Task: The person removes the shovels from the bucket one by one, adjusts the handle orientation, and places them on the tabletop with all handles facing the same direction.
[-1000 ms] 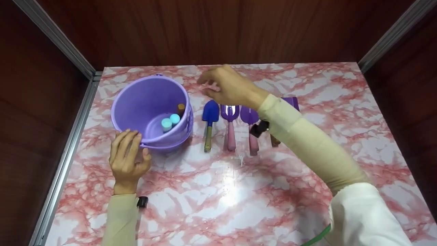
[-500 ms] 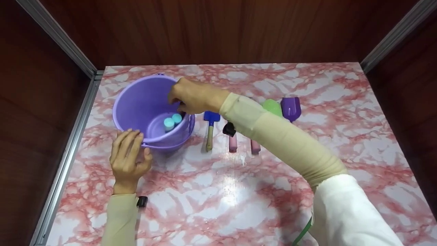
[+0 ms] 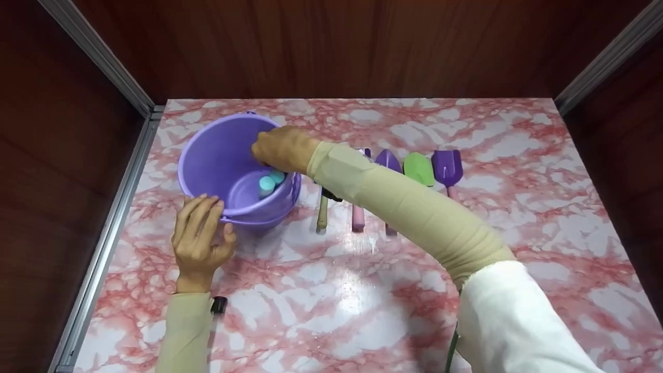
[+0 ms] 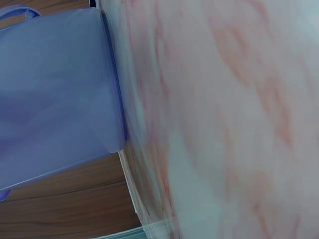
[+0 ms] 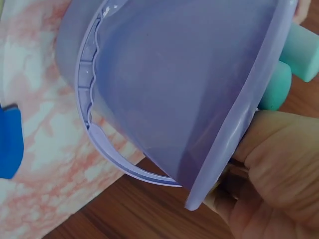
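A purple bucket [image 3: 220,137] stands at the left of the table, with two turquoise handle ends [image 3: 267,185] showing inside. My left hand [image 3: 199,241] rests its extended fingers on the bucket's near-left rim, its thumb held apart. My right hand [image 3: 285,149] reaches over the right rim, its fingers curled down inside. A brown handle [image 5: 238,168] shows only slightly between those fingers in the right wrist view, and the rest of it is hidden. Turquoise handles [image 5: 301,52] stick up past the rim in that view. The left wrist view shows the bucket's outer wall [image 4: 55,89] but no fingers.
Right of the bucket lies a row of garden hand tools: a wooden handle [image 3: 322,213], a pink handle [image 3: 358,217], a purple trowel [image 3: 388,159], a green scoop [image 3: 418,168] and a purple shovel [image 3: 448,167]. My right forearm covers parts of them. Dark wooden panels [image 3: 357,46] enclose the table.
My right hand has moved left and down from above the tools into the bucket's right side, covering the brown handle there. My left hand stays at the rim.
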Demonstrator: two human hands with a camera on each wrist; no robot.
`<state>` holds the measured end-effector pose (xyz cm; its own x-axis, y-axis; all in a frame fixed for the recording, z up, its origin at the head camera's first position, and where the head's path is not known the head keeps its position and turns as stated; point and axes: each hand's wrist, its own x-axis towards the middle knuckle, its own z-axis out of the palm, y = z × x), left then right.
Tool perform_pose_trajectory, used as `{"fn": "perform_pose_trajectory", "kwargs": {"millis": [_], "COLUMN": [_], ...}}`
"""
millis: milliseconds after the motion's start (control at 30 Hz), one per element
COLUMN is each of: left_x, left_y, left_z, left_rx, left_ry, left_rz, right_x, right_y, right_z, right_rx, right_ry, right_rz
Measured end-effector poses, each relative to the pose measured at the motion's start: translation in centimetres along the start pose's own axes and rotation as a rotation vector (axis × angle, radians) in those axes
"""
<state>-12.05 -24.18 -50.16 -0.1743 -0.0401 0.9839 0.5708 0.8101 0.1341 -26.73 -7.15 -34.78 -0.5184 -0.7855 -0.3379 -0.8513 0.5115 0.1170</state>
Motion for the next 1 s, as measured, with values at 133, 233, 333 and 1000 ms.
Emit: {"fn": "perform_pose_trajectory", "kwargs": {"millis": [133, 233, 333, 1000], "left_x": [0.3, 0.3, 0.4, -0.2], "left_y": [0.3, 0.4, 0.5, -0.1], "left_z": [0.1, 0.1, 0.2, -0.2], "left_rx": [0.004, 0.005, 0.003, -0.006], "left_ry": [-0.010, -0.018, -0.025, -0.023], "left_rz": [-0.003, -0.005, -0.005, -0.005], "right_x": [0.6, 0.9, 1.1, 0.4], "right_y": [-0.7, -1.3, -1.8, -1.5], "right_z": [0.0, 0.1, 0.2, -1.1], "right_rx": [-0.082, -0.132, -0.186, -0.350], "right_ry": [-0.055, -0.099, -0.139, 0.046], "right_rz": [0.044, 0.074, 0.102, 0.092]}}
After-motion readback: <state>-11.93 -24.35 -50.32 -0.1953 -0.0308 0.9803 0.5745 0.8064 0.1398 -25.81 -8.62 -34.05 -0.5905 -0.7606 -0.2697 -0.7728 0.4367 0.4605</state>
